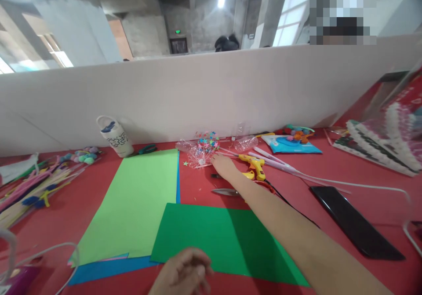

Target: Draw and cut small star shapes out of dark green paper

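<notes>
Landmark for all positions: the dark green sheet [204,238], lying flat with its long axis running left to right, tilted slightly toward the wearer at its right end.

The transparent packet of coloured stars [208,142] lies beyond the sheet's far edge, near the partition [184,97]. Its long axis appears to run left to right, with the stars bunched in the right part; which end is its mouth cannot be determined.

The right hand [223,165] reaches over the sheet, fingertips at the packet's near right side; whether they grasp it cannot be told. The left hand [184,271] hangs at the sheet's near left edge, released, fingers loosely curled, no object visible in them.

Between sheet and packet, a patch of red counter [194,191] shows, bounded by a light green sheet [138,198] on the left. The dark green sheet overlaps that sheet's near right corner; a blue sheet [108,270] projects beneath.

Obstructions: beyond the dark green sheet's far edge, scissors [226,192] point left, passing beneath the right forearm. Farther back, a yellow glue gun [259,167] points left, just beside the right hand. Right of the landmark lies a black slab-shaped object [356,222].
</notes>
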A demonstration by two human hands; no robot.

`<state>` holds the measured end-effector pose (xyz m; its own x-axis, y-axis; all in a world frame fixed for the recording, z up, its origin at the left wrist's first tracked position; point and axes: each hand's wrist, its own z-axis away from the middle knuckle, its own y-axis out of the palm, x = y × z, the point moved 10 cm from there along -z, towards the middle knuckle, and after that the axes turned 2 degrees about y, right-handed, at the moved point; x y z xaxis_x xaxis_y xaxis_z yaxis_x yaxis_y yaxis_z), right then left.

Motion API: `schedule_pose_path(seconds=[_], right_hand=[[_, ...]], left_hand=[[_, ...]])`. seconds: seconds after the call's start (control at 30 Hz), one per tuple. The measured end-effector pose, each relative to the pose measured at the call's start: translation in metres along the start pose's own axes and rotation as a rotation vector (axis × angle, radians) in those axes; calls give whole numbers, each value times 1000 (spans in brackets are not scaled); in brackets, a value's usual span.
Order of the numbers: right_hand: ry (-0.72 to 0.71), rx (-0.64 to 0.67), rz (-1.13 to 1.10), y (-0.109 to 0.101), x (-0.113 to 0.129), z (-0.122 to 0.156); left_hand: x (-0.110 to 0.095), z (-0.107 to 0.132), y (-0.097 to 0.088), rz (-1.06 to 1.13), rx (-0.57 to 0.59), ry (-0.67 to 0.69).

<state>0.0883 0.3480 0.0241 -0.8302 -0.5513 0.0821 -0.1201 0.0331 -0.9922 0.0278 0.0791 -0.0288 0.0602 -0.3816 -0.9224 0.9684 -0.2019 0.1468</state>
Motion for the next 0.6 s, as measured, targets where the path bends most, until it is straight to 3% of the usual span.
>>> schedule_pose_path(seconds=[0.1, 0.2, 0.3, 0.4, 0.5, 0.6], right_hand=[[-33, -23, -23, -9, -2, 12], [9, -67, -53, -26, -10, 41], [67, -93, -106, -40, -11, 88], [4, -25, -192, -37, 10, 140], [-46, 51, -269, -24, 32, 181], [-39, 82, -318, -10, 41, 200]], left_hand=[[-36, -3, -41, -336, -218, 118], [-63, -14, -57, -654, -318, 246], [-73, -34, -45, -976, -259, 344], [-63, -53, -27, -1250, -111, 309], [-50, -59, -16, -1377, -3, 249], [-45, -56, -13, -1405, 1, 254]])
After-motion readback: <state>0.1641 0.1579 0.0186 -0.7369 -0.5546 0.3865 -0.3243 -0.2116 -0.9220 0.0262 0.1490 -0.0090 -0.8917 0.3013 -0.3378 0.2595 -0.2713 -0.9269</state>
